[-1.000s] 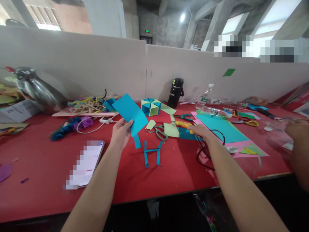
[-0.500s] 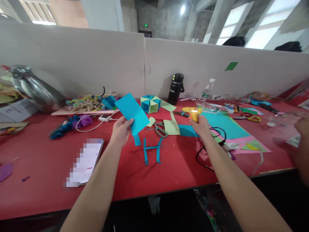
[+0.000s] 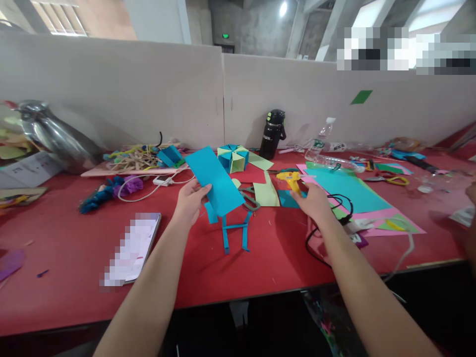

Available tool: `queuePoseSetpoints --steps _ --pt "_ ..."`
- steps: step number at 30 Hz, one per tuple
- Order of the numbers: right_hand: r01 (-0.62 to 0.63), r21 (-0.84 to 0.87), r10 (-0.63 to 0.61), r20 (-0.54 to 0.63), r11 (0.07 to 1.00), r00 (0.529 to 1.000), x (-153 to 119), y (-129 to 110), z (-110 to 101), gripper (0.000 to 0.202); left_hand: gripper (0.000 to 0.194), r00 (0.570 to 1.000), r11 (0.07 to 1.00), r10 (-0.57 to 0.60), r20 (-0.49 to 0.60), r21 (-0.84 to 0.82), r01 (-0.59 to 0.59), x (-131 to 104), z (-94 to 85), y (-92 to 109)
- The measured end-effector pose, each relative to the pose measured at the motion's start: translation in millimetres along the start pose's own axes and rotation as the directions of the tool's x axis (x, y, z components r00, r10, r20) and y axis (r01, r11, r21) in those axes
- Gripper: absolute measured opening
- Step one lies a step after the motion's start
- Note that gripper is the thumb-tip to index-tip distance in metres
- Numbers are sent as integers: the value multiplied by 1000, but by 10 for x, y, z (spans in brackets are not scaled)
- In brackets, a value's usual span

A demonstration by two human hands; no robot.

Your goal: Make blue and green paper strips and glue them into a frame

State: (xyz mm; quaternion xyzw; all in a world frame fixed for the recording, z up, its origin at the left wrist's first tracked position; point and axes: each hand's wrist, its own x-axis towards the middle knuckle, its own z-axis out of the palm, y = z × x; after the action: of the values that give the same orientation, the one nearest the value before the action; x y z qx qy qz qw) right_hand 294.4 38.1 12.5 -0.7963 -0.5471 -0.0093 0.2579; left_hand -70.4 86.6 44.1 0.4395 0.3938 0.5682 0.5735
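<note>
Between thumb and fingers, my left hand (image 3: 192,201) pinches a rectangular sheet of blue paper (image 3: 217,182), held tilted above the table. A smaller blue strip shows beneath it. Just below is a blue H-shaped paper frame (image 3: 235,226), its top partly covered by the sheet. My right hand (image 3: 314,201) is closed around the handle of a yellow hot glue gun (image 3: 292,179), nozzle toward the left. Behind the sheet sits a blue and pale-yellow paper wheel (image 3: 233,158). Grey-handled scissors (image 3: 251,199) lie between my hands, partly hidden by the sheet.
A phone (image 3: 134,248) lies at left on the red table (image 3: 260,270). Farther back are a black bottle (image 3: 272,135), a metal jug (image 3: 59,136) and wooden sticks (image 3: 136,159). Coloured paper (image 3: 349,188), black cable (image 3: 310,245) and red-yellow scissors (image 3: 390,178) lie right. Another person's hand shows at the right edge.
The blue sheet in my left hand has shifted right and lower, now overlapping the frame's top. My right hand has brought the glue gun slightly left and down, still gripping it.
</note>
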Motion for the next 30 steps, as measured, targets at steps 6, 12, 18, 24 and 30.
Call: queuePoseSetpoints --steps 6,12,18,24,30 --pt "231 471 -314 104 851 944 -406 -542 -567 31 56 998 999 40 56 6 -41 -44 45 20" --pt "-38 886 -521 306 462 796 -218 -1334 -350 49 54 991 994 100 94 37 -103 -135 78 67" --pt "-189 923 -517 348 335 782 -173 -1446 43 44 52 982 995 70 178 63 -83 -224 151 63" --pt "-70 946 -293 167 316 941 -261 -1349 67 32 49 986 979 61 153 185 -90 -311 232 75" --pt "43 938 -226 38 344 973 -327 -1366 -14 27 39 983 958 167 82 222 -181 -357 276 80"
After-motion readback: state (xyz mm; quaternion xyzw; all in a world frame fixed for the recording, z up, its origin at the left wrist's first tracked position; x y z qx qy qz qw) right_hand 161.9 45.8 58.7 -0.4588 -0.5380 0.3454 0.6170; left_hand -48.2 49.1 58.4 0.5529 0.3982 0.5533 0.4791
